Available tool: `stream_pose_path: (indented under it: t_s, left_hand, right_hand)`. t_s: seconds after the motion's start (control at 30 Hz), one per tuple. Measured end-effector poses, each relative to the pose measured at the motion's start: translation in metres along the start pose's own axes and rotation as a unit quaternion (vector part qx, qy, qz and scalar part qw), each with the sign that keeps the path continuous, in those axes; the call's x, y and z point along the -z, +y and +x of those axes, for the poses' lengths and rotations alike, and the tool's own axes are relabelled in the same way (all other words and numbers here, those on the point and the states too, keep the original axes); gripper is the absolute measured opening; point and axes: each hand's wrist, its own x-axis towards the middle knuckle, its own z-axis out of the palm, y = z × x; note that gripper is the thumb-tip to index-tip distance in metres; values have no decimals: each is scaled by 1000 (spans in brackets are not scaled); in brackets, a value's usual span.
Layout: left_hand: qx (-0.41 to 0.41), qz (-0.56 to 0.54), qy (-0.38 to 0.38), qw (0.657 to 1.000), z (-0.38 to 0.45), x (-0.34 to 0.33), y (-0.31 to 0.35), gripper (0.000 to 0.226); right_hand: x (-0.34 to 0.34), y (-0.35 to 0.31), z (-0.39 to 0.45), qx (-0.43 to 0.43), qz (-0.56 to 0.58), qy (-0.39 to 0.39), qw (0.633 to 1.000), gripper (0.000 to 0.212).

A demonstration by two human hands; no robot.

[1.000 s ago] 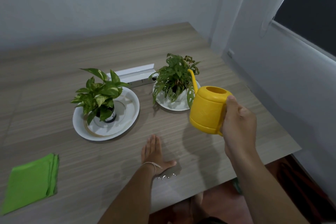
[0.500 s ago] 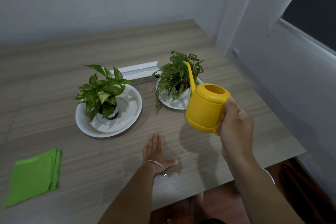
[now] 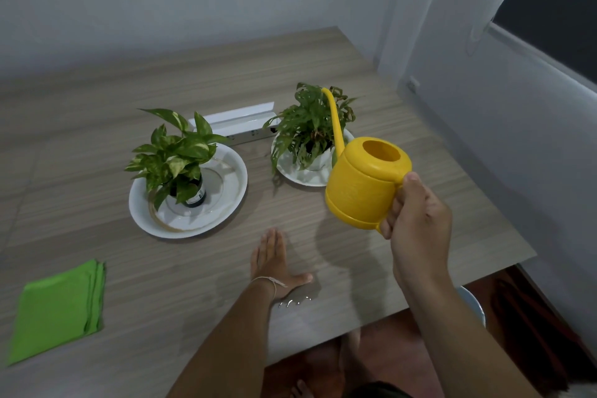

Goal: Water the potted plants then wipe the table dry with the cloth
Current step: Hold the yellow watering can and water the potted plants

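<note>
The can [image 3: 365, 184] is gripped by the right hand [image 3: 416, 220]; its handle is hidden. The left hand [image 3: 274, 263] is laid flat, fingers together.

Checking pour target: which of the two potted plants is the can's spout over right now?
The right plant, dark and frilly-leaved, on the smaller saucer. The variegated plant sits apart, left.

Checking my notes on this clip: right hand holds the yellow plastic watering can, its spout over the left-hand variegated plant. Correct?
Not quite. In the head view the right hand holds the yellow plastic watering can, but its spout is over the right-hand lacy-leaved plant.
</note>
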Motion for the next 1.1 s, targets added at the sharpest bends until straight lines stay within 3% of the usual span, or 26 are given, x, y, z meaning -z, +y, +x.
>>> stream_pose_path:
  t_s: [0.17, 0.63, 0.87, 1.1]
  left_hand:
    - [0, 2, 8, 1000, -1, -1, 1, 136]
    - [-17, -3, -5, 1000, -19, 10, 2, 122]
    - [37, -27, 25, 999, -49, 14, -59, 116]
    - [120, -52, 65, 989, -93, 21, -125, 133]
  right_hand:
    - [3, 0, -3, -12, 14, 1, 1000, 43]
    - [-24, 1, -23, -14, 34, -34, 999, 47]
    - [-51, 8, -48, -13, 45, -114, 992, 50]
    - [-76, 10, -75, 1, 30, -173, 984, 47]
